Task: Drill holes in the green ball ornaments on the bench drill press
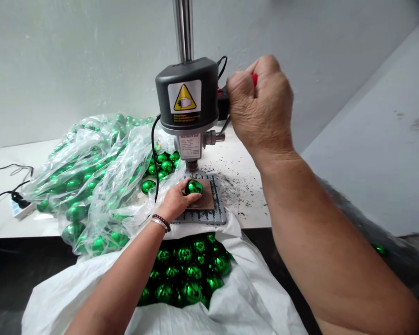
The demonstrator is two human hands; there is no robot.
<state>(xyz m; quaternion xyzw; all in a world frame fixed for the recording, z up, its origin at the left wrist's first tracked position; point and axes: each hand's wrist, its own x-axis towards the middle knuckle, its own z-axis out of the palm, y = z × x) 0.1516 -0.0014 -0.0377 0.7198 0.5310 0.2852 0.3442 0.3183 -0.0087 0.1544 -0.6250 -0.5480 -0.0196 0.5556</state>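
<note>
Under the drill press point(186, 100), my left hand point(178, 199) grips a shiny green ball point(194, 187) between thumb and fingers. The ball rests on a brown board point(206, 197) that lies on the grey slotted base plate point(218, 216). The drill bit comes down at the top of the ball; whether it has entered the ball I cannot tell. Up at the right of the machine, my right hand point(261, 100) is wrapped round a red-ended feed handle point(254, 80), mostly hidden by the fingers.
Clear plastic bags point(101, 172) of green balls cover the left of the white table point(7, 153). An open white sack point(258, 298) holding several green balls hangs at the front edge. Dark shavings point(226, 179) lie around the base. A power strip point(21, 209) with cables sits far left.
</note>
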